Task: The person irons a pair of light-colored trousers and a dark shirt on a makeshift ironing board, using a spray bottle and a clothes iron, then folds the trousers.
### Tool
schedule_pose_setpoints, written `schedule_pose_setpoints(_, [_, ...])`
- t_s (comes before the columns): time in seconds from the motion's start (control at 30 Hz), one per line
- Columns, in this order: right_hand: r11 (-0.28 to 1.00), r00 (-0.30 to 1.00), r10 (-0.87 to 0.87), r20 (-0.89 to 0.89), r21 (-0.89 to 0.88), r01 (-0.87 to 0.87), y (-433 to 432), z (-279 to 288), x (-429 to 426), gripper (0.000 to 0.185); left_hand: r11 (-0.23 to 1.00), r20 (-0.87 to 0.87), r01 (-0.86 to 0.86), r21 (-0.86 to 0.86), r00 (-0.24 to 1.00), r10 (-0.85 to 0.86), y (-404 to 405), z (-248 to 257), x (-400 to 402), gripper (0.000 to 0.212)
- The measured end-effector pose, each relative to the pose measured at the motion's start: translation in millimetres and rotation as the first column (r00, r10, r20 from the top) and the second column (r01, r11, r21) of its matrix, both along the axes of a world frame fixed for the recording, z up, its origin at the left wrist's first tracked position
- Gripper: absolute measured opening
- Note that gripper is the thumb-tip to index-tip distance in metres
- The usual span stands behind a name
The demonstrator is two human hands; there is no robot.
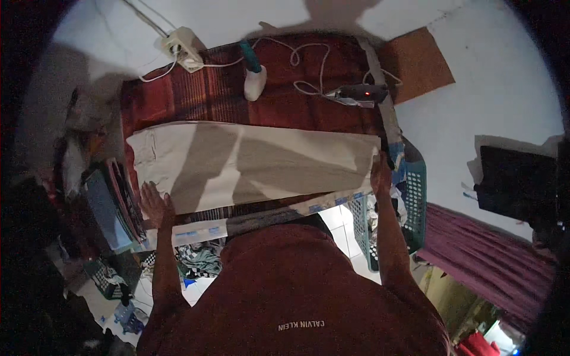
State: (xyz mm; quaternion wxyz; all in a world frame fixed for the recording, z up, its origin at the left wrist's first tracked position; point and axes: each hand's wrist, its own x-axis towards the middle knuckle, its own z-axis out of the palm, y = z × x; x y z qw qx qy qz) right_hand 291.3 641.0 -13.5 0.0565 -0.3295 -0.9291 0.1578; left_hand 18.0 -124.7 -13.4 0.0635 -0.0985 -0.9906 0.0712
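A beige garment (267,164), apparently folded trousers, lies lengthwise across a table covered with a dark red patterned cloth (285,58). My left hand (156,205) rests flat on the near left corner of the garment, its fingers spread. At the opposite end, my right hand (381,175) touches the narrow hem edge; whether its fingers pinch the fabric is hard to see. Beyond the garment, an electric iron (360,94) with a lit red light sits at the far right of the cloth. A teal and white bottle (254,82) is near the back middle.
A power strip (182,48) sits at the back left, with a white cord (321,66) looping to the iron. Beside the table's right edge stands a green plastic basket (414,200) holding clothes. Folded items (107,209) stand on the left; patterned fabric (200,260) lies below.
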Motion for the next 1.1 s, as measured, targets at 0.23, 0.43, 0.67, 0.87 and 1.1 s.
schedule_pose_setpoints(0.23, [0.986,0.985,0.083,-0.154,0.157,-0.058,20.4,-0.2,-41.3,0.037,0.998,-0.039,-0.037,0.045,0.999,0.039,29.1,0.4,17.6,0.074])
schedule_pose_setpoints(0.43, [0.989,0.955,0.042,-0.293,0.148,0.002,83.8,-38.8,-55.1,0.049,0.688,-0.022,0.569,0.45,0.778,-0.628,253.4,-21.3,74.5,0.087])
schedule_pose_setpoints(0.67, [0.999,0.974,-0.05,-0.222,0.001,0.052,59.9,-10.7,-65.3,0.049,0.757,0.281,0.552,0.349,0.709,-0.646,367.6,40.6,107.1,0.085])
schedule_pose_setpoints(0.87, [0.916,0.962,0.272,0.005,0.305,-0.261,-33.6,32.2,-69.2,0.065,0.801,0.388,0.551,0.234,0.702,-0.597,366.2,40.6,119.6,0.078])
schedule_pose_setpoints(1.1, [0.885,0.965,0.184,0.188,0.396,-0.246,-21.2,-0.6,-76.8,0.076,0.518,0.301,0.799,0.305,0.436,-0.848,339.2,31.2,144.2,0.064])
